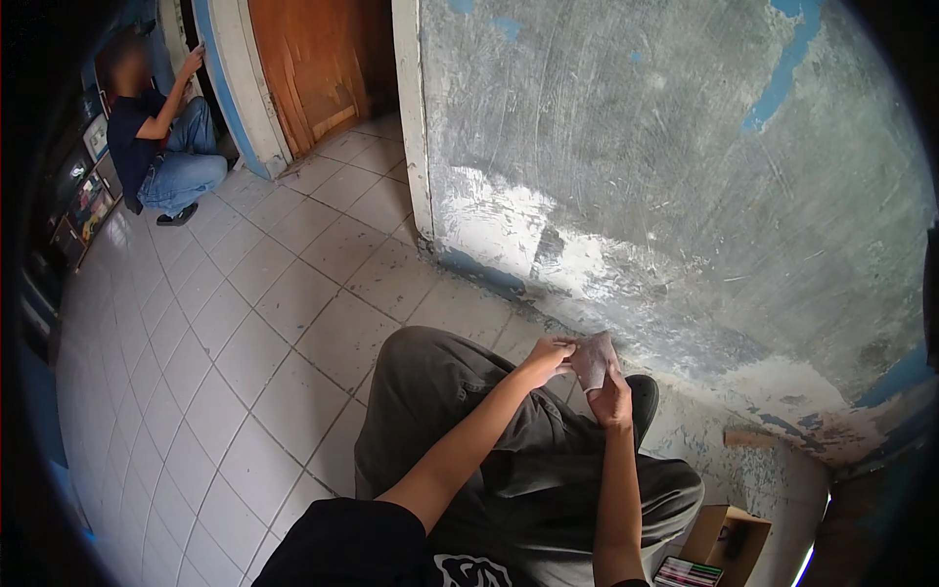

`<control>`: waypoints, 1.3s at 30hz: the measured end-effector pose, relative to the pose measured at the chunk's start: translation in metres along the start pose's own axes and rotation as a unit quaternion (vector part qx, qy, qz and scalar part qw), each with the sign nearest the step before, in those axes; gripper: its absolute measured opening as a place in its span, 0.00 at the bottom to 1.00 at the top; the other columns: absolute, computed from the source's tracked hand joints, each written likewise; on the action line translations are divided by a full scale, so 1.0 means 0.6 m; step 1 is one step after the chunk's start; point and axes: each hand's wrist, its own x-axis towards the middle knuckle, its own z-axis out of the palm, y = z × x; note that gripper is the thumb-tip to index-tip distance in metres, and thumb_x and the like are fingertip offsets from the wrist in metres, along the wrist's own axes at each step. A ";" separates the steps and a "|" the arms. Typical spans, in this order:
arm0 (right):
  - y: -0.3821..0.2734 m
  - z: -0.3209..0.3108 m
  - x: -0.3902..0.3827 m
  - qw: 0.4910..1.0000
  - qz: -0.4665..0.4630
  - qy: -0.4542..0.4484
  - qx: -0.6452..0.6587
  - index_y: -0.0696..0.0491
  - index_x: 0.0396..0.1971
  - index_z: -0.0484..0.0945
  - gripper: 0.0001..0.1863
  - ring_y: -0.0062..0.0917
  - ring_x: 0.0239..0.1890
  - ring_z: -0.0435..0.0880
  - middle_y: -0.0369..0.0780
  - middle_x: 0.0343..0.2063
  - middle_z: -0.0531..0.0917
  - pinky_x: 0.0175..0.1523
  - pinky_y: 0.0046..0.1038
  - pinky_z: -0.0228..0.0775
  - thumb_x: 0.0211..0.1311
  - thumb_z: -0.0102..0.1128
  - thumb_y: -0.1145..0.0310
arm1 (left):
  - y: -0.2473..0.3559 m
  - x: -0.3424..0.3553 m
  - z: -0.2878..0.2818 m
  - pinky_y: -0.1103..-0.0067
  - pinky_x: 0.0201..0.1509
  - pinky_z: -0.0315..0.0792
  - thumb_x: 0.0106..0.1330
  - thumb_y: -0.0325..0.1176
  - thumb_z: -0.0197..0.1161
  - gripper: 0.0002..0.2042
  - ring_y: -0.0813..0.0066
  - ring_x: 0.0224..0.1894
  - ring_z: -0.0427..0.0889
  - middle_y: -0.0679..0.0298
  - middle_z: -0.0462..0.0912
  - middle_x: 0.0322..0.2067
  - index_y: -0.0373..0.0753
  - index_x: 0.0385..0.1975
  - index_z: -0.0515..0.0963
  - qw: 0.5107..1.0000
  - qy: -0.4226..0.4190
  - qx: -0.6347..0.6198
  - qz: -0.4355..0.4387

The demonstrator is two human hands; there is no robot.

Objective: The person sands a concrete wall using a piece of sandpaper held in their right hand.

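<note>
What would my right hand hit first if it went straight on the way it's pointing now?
Past the grayish sheet it holds, your right hand would probably meet the lower part of the scraped wall first, though this single view leaves the gap unclear.

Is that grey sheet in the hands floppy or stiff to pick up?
The grey sheet looks small and flat, so it's probably light and unlikely to roll. Its top reaches past the right hand without drooping, so it may be slightly stiff.

Left hand (549, 360) and right hand (612, 399) sit close together, both seemingly curled.
</note>
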 end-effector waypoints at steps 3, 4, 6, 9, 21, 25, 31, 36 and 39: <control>0.000 0.003 0.000 1.000 0.001 -0.001 0.008 0.54 0.63 0.49 0.40 0.32 0.60 0.61 0.43 0.58 0.62 0.61 0.31 0.55 0.52 0.59 0.63 | -0.003 0.000 0.000 0.70 0.45 0.77 0.62 0.27 0.53 0.16 0.62 0.43 0.77 0.51 0.73 0.43 0.26 0.48 0.66 1.000 0.011 0.019 0.017; 0.000 0.006 0.001 1.000 0.001 0.001 0.007 0.54 0.63 0.49 0.40 0.32 0.60 0.61 0.43 0.58 0.62 0.61 0.31 0.55 0.52 0.59 0.63 | -0.003 0.000 0.000 0.70 0.45 0.77 0.62 0.27 0.53 0.16 0.62 0.43 0.77 0.51 0.73 0.43 0.26 0.48 0.66 1.000 0.010 0.018 0.015; 0.000 0.015 -0.003 1.000 -0.011 0.003 0.006 0.55 0.62 0.51 0.36 0.31 0.59 0.64 0.43 0.57 0.63 0.58 0.29 0.60 0.54 0.56 0.68 | -0.002 -0.002 0.000 0.70 0.45 0.77 0.61 0.27 0.54 0.15 0.63 0.43 0.77 0.53 0.74 0.42 0.29 0.47 0.68 0.999 0.022 0.045 0.012; 0.013 -0.011 0.003 0.993 0.035 0.090 -0.067 0.56 0.60 0.53 0.32 0.29 0.55 0.68 0.43 0.55 0.65 0.55 0.25 0.63 0.55 0.53 0.73 | 0.005 -0.010 0.012 0.72 0.43 0.77 0.61 0.28 0.56 0.13 0.67 0.42 0.77 0.54 0.75 0.41 0.33 0.45 0.70 0.992 0.051 0.115 0.010; 0.034 -0.158 0.022 0.953 0.076 0.292 0.027 0.59 0.46 0.68 0.16 0.28 0.41 0.75 0.39 0.41 0.76 0.43 0.29 0.67 0.55 0.48 0.74 | -0.022 0.007 -0.008 0.81 0.31 0.71 0.54 0.28 0.57 0.13 0.76 0.33 0.78 0.60 0.78 0.35 0.37 0.41 0.73 0.963 0.108 0.239 0.053; 0.002 -0.185 0.029 0.937 -0.027 0.327 0.117 0.61 0.42 0.69 0.13 0.29 0.36 0.75 0.41 0.39 0.75 0.42 0.25 0.69 0.56 0.48 0.77 | 0.000 -0.015 -0.002 0.78 0.39 0.73 0.59 0.29 0.54 0.11 0.74 0.37 0.79 0.62 0.78 0.37 0.38 0.42 0.73 0.962 0.092 0.256 0.008; -0.109 -0.244 0.036 0.886 -0.133 0.443 -0.030 0.65 0.44 0.67 0.14 0.33 0.45 0.75 0.47 0.41 0.74 0.50 0.28 0.69 0.59 0.44 0.76 | 0.015 -0.012 0.004 0.78 0.40 0.73 0.61 0.30 0.54 0.10 0.74 0.37 0.79 0.61 0.80 0.36 0.38 0.41 0.74 0.953 0.084 0.292 0.009; -0.109 -0.251 0.070 0.890 -0.101 0.428 0.124 0.68 0.52 0.56 0.24 0.37 0.56 0.63 0.53 0.53 0.62 0.60 0.34 0.58 0.60 0.45 0.68 | 0.005 0.006 0.014 0.78 0.38 0.73 0.61 0.27 0.52 0.08 0.73 0.37 0.79 0.61 0.79 0.36 0.38 0.39 0.74 0.946 0.039 0.320 0.020; -0.111 -0.223 0.075 0.896 -0.143 0.359 0.220 0.70 0.58 0.44 0.37 0.40 0.64 0.50 0.54 0.61 0.48 0.66 0.37 0.46 0.59 0.45 0.59 | 0.006 0.002 0.010 0.79 0.37 0.73 0.61 0.27 0.52 0.08 0.73 0.37 0.79 0.61 0.79 0.35 0.38 0.39 0.74 0.947 0.039 0.318 0.007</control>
